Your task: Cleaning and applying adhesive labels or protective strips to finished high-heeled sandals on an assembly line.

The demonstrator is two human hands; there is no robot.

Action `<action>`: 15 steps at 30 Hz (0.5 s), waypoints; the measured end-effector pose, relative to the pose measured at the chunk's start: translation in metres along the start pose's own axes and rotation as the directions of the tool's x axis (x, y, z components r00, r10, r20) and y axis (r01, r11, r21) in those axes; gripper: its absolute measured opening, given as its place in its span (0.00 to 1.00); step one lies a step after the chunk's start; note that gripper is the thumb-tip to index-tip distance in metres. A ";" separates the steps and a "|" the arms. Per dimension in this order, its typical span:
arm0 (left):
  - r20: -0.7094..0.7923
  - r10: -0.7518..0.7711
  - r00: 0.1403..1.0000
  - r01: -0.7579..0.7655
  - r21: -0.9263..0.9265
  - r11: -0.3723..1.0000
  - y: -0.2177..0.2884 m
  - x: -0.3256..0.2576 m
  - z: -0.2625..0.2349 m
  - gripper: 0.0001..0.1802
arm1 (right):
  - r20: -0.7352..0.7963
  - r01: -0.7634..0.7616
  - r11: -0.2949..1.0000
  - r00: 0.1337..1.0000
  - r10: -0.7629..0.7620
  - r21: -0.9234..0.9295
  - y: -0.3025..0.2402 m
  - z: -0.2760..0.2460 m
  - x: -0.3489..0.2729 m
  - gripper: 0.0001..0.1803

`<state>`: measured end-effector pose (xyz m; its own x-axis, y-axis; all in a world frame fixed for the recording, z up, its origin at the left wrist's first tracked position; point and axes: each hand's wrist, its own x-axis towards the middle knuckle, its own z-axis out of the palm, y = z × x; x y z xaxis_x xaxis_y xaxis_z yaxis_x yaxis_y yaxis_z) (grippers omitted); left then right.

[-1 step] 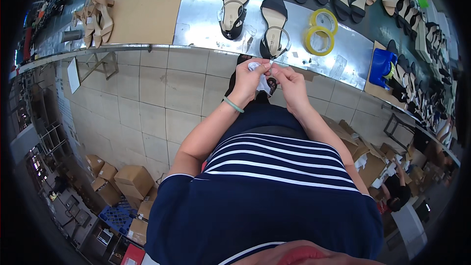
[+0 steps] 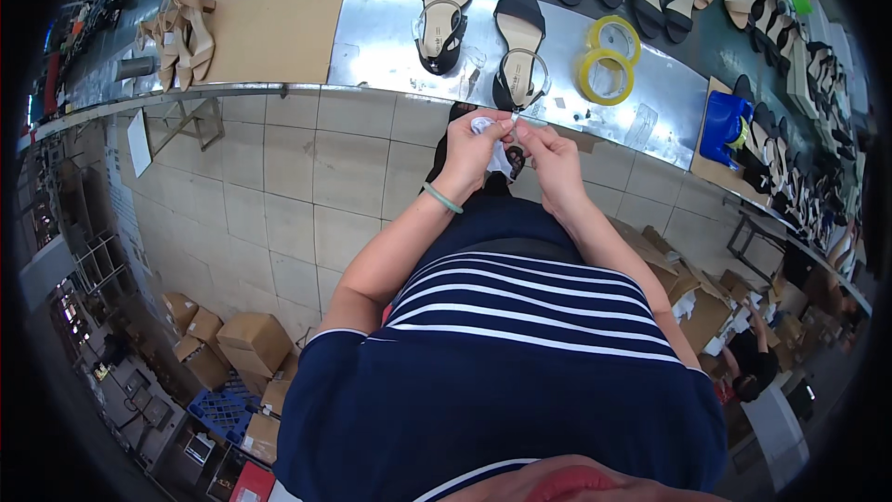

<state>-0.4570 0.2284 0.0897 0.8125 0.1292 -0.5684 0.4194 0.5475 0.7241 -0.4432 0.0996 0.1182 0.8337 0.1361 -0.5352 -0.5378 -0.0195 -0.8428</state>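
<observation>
White and small, a round roll or tag [image 2: 483,125] sat pinched in the fingers of the left hand [image 2: 474,151], just below the edge of the metal workbench [image 2: 372,33]. The right hand [image 2: 550,151] met it at three o'clock, its thumb and forefinger closed on a thin pale strip [image 2: 514,117] drawn off the white piece; what the strip was made of could not be told. Both hands were closed in fine pinches, none of the fingers spread.

By its looks the white thing was very light and soft, easy to crush or drop, so a fingertip hold at its rim seemed right, with the strip taken near its free end. It probably clung or curled like tape or thread.

At twelve o'clock from the hands a black sandal [image 2: 518,51] lay on the bench, a second black sandal [image 2: 446,23] at eleven, and two yellow tape rolls [image 2: 606,60] at one o'clock. A green bracelet [image 2: 443,198] circled the left wrist.
</observation>
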 end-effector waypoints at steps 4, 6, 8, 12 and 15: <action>0.035 0.033 0.999 -0.035 0.064 0.997 -0.003 0.004 -0.005 0.06 | -0.032 -0.261 0.946 0.962 0.272 0.192 0.000 0.003 0.009 0.11; 0.043 0.013 0.999 -0.014 0.037 0.999 -0.004 0.004 -0.003 0.07 | -0.033 -0.305 0.920 0.946 0.322 0.247 0.006 0.001 0.019 0.10; 0.018 -0.011 1.000 0.011 0.021 1.000 0.000 0.004 -0.003 0.09 | -0.018 -0.330 0.901 0.937 0.349 0.282 0.009 -0.002 0.025 0.09; 0.049 -0.127 0.991 0.120 0.134 0.984 0.012 0.008 -0.013 0.13 | 0.000 -0.301 0.910 0.949 0.314 0.286 0.007 0.001 0.026 0.09; 0.144 -0.266 0.953 0.254 0.101 0.962 0.018 0.008 -0.030 0.15 | 0.000 -0.275 0.920 0.958 0.286 0.279 0.010 0.001 0.026 0.08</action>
<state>-0.4550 0.2644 0.0865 0.7210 -0.1414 -0.6784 0.6503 0.4762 0.5919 -0.4265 0.1044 0.0961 0.6452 0.1253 -0.7537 -0.7587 0.2211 -0.6127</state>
